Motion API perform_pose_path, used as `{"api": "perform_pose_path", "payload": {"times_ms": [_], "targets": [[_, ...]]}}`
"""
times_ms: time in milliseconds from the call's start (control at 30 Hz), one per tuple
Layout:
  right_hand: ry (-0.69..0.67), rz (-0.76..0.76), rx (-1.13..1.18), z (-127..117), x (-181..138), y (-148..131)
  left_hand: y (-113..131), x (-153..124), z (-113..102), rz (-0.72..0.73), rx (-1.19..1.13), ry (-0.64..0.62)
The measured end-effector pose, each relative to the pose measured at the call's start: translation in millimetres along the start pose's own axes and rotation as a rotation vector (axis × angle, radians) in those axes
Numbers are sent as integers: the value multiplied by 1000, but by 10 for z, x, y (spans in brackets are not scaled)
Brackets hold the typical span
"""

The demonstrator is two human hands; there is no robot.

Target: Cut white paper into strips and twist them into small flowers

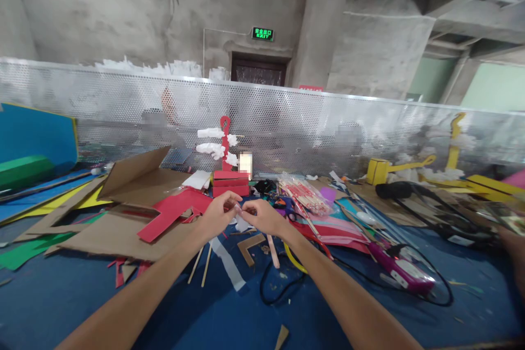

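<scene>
Tissue (241, 224), white and flimsy-looking, seemingly pinched in the nearly closed fingertips of left hand (220, 212) and right hand (264, 216), could tear if tugged apart.

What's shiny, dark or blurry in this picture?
Head view: the EXIT sign glows green; the perforated metal screen has a pale sheen; soft shadow darkens the blue tabletop; the white scrap by the left hand and right hand looks blurry.

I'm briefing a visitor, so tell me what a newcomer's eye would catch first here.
Probably the left hand and right hand, meeting mid-picture by a white scrap. Just beyond, a red upright with white tufts shows above a red box. High on the grey wall, a green EXIT sign glows over a dark doorway.
</scene>
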State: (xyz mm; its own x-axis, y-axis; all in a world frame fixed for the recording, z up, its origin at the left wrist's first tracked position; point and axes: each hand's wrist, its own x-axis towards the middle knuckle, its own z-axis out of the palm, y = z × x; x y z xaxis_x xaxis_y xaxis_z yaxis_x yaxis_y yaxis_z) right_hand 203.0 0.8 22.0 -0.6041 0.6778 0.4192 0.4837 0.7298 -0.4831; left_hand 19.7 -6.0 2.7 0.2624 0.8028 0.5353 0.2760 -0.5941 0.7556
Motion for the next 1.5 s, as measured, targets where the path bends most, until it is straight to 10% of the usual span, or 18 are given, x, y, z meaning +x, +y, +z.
{"api": "perform_pose_path", "payload": {"times_ms": [1500], "targets": [[84,102,154,-52,29,-41,-13,18,-46,-42,79,82]]}}
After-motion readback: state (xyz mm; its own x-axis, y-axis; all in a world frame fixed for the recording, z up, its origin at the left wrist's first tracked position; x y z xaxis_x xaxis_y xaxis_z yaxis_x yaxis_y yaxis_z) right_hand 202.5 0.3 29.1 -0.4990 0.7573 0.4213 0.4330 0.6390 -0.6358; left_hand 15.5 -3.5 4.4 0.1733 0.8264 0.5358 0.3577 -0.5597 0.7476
